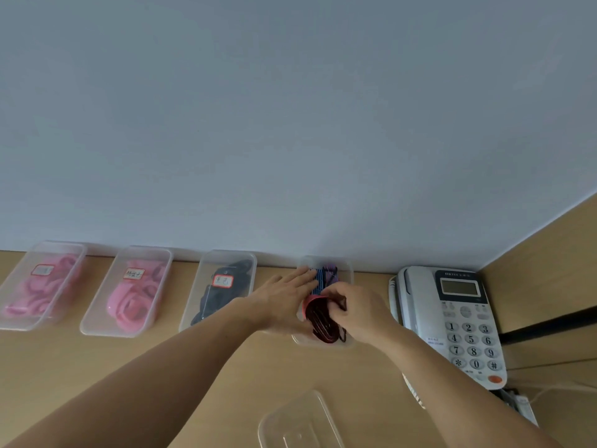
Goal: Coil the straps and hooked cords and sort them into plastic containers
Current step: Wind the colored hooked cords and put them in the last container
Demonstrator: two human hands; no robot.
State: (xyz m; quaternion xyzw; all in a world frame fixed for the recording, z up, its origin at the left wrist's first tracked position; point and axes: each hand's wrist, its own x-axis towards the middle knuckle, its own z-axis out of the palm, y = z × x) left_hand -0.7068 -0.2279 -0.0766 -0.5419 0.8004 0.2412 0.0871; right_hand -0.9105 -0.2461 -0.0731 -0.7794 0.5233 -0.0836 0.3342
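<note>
Nearest, well in front of the grip, lies a clear flat plastic lid (pixel 300 421). Beyond it the right hand (pixel 358 310) has its fingers curled round a dark red coiled cord (pixel 319 324) and holds it inside the clear rectangular plastic container (pixel 300 342), at the near end. The left hand (pixel 284 295), just left of the grip, has straight fingers laid along the container's left side and holds nothing.

I judge the cord to be light, soft and springy, so the loops may open when released. It is best to take it across all loops at the middle, as the right hand does. It looks thin and glossy, wound in long narrow loops. Behind the grip, a blue striped strap (pixel 318 281) and a purple cord (pixel 332 273) fill the far end.
</note>
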